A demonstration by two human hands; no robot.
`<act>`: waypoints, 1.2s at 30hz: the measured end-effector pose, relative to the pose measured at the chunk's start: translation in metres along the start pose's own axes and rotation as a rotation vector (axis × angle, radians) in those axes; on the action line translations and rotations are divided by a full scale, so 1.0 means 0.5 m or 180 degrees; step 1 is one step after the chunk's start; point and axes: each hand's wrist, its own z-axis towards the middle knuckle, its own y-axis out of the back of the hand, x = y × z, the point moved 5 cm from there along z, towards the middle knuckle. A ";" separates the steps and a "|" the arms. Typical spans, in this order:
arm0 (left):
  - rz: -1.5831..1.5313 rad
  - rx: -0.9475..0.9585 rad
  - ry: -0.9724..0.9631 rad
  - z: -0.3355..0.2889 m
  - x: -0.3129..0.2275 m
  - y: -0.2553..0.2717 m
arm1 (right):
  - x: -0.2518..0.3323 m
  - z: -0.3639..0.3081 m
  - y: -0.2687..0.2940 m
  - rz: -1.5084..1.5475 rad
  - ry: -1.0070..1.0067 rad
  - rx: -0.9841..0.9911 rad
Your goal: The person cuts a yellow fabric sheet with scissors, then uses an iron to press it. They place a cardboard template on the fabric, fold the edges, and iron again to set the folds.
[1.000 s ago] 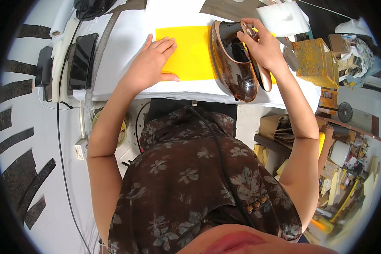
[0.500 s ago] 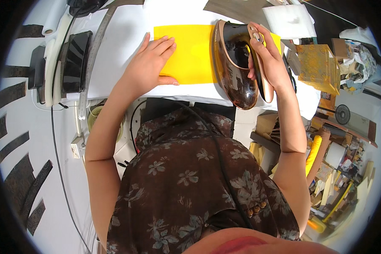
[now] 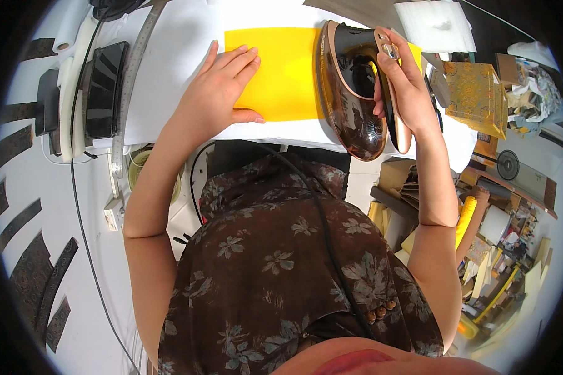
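Observation:
A yellow sheet (image 3: 284, 75), cloth or paper, lies flat on the white-covered table (image 3: 169, 75). My left hand (image 3: 222, 84) rests on its left edge, palm down, fingers stretched out and thumb apart. On the sheet's right part sits a brown, see-through clothes iron (image 3: 359, 128) with a copper-coloured trim. My right hand (image 3: 409, 90) is wrapped round the iron's handle, thumb on the near side. The iron covers part of the sheet, and a yellow strip shows again beyond the handle. Its soleplate is hidden from view.
Left of the sheet lie a metal ruler (image 3: 131, 81) and a black tray-like object (image 3: 106, 90). A patterned gold box (image 3: 475, 97) and white foam (image 3: 434, 28) stand at the right. A black cable (image 3: 316, 206) runs across my front. Rolls and scraps crowd the lower right.
In the picture, the iron and my right hand sit slightly further right, while the table and surroundings shift a little too. My left hand stays on the sheet's left edge.

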 end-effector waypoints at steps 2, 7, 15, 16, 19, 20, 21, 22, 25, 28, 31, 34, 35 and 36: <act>0.0002 -0.0029 -0.0014 0.000 0.001 -0.002 | 0.001 0.002 0.001 -0.0073 0.0043 -0.0054; -0.0029 -0.0027 -0.0048 0.001 0.007 -0.003 | 0.000 0.016 0.004 -0.0705 0.0447 -0.0007; -0.0889 -0.0269 0.0339 -0.001 0.049 -0.001 | 0.110 0.022 -0.039 -0.2234 0.1138 0.1099; -0.1085 -0.0303 0.0371 0.001 0.055 0.000 | 0.110 0.023 -0.042 -0.2214 0.1200 0.1234; -0.1369 -0.0411 0.0434 0.004 0.073 0.000 | 0.069 0.055 -0.036 -0.2476 0.2246 0.1036; -0.1259 -0.0440 0.0407 0.004 0.079 -0.003 | 0.068 0.053 -0.037 -0.2730 0.2588 0.1008; -0.1147 -0.0448 0.0374 0.004 0.080 -0.006 | 0.082 0.048 -0.046 -0.2780 0.2483 0.1125; -0.1123 -0.0373 0.0400 0.003 0.080 -0.006 | 0.084 0.048 -0.052 -0.2898 0.2472 0.1130; -0.1084 -0.0263 0.0412 0.003 0.076 -0.002 | 0.086 0.048 -0.064 -0.3184 0.2551 0.1098; -0.1046 -0.0275 0.0361 0.003 0.075 -0.005 | 0.074 0.049 -0.063 -0.3124 0.2572 0.1226; -0.0941 -0.0164 0.0380 0.000 0.078 -0.010 | 0.079 0.027 -0.072 -0.3004 0.2925 0.1271; -0.0887 -0.0133 0.0320 -0.004 0.074 -0.013 | 0.088 0.015 -0.074 -0.2982 0.2883 0.1260; -0.0881 -0.0124 0.0299 -0.009 0.074 -0.012 | 0.092 0.017 -0.073 -0.3069 0.2908 0.1257; -0.0890 -0.0106 0.0261 -0.011 0.072 -0.013 | 0.093 0.025 -0.068 -0.3242 0.2827 0.1257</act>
